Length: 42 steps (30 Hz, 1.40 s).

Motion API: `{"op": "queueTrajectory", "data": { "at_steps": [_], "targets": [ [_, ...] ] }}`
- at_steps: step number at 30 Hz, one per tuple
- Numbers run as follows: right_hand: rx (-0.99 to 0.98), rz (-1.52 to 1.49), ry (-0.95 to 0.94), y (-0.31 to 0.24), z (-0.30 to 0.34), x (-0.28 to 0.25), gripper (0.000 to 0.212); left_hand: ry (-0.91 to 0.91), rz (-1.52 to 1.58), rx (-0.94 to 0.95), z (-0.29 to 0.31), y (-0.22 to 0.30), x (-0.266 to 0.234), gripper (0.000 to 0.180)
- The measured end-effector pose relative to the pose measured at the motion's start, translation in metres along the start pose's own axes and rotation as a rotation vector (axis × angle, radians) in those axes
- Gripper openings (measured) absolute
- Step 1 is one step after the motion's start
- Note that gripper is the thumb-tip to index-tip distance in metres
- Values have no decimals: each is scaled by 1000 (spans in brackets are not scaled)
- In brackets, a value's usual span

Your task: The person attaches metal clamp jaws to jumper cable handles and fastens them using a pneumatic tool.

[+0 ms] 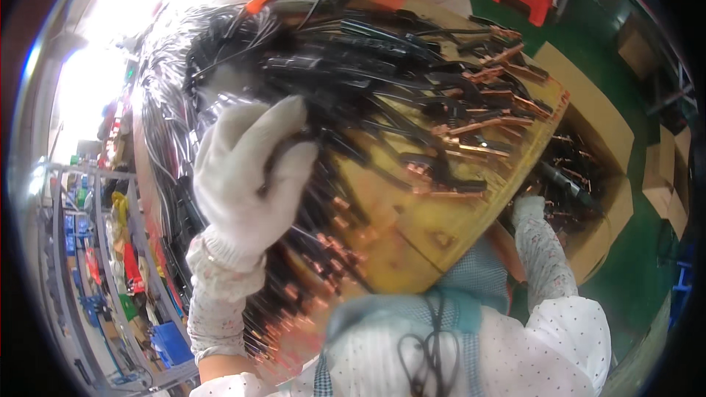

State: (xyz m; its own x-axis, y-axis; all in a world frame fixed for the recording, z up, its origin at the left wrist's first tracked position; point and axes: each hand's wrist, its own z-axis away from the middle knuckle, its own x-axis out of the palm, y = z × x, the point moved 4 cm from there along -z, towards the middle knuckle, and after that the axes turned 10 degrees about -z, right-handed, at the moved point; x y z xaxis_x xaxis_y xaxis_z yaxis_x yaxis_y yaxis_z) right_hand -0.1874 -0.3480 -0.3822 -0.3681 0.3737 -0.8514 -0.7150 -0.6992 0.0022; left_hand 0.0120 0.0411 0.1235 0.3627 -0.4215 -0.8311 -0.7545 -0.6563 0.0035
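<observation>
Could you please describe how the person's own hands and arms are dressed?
The left hand wears a white fabric glove; what shows of the right hand is also pale-gloved. Both forearms have pale sleeve covers with a small speckled print, below white sleeves with dark dots.

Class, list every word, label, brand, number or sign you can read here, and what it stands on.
Red marks on the yellow tabletop, along its right edge: too small and blurred to read.
I can make out no readable text anywhere else.
</observation>
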Motion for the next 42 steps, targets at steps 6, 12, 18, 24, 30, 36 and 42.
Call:
{"op": "queueTrajectory", "data": {
  "at_steps": [6, 12, 18, 24, 30, 36, 42],
  "targets": [
    [-356, 312, 5, -35, 76, -86, 36, -306, -112, 141, 58, -3, 13, 24],
    [-251, 47, 354, 12, 79, -101, 36, -439, -164, 528, 76, 10, 87, 20],
    [159, -1189, 487, 70, 68, -102, 71, -676, -256, 503, 65, -5, 103, 16],
    [-171, -2405, 291, -7, 137, -196, 60, -727, 127, 325, 43, 3, 112, 9],
    [-641, -922, 334, -70, 214, -265, 37, -659, 225, 443, 54, 18, 108, 3],
    [-784, -817, -31, -166, 281, -275, 31, -582, 178, 441, 51, 20, 109, 15],
    [-778, -628, 144, -188, 276, -238, 33, -643, 328, 390, 54, 32, 106, 21]
  ]
}}
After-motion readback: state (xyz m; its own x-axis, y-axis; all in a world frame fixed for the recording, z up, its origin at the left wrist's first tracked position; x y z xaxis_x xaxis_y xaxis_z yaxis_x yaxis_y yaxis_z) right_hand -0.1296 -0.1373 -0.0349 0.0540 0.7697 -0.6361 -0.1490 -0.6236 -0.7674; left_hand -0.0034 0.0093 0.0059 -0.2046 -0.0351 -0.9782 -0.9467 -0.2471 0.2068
